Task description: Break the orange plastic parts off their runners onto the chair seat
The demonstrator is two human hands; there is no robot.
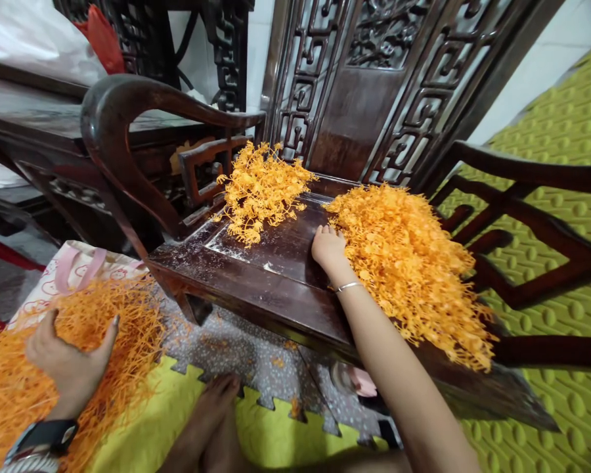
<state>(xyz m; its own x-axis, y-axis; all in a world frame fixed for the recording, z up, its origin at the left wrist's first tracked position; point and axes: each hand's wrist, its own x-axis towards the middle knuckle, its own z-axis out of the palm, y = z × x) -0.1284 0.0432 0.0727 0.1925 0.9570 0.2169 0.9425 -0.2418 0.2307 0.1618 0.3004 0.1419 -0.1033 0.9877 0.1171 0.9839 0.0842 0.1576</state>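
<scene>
My left hand (69,364) rests on a heap of orange plastic strands (24,387) in a bag at the lower left, thumb and fingers spread over it. My right hand (329,248) reaches onto the seat of a dark carved wooden chair (256,282), its fingers curled at the edge of a large pile of orange plastic sprigs (408,263); what the fingers hold is hidden. A smaller pile of the same sprigs (261,187) lies at the back left of the seat.
The chair's curved armrests (128,105) rise on both sides. A green foam mat (561,171) covers the floor to the right and below. My bare foot (211,414) lies by the chair's front. A pink-handled bag (79,263) holds the left heap.
</scene>
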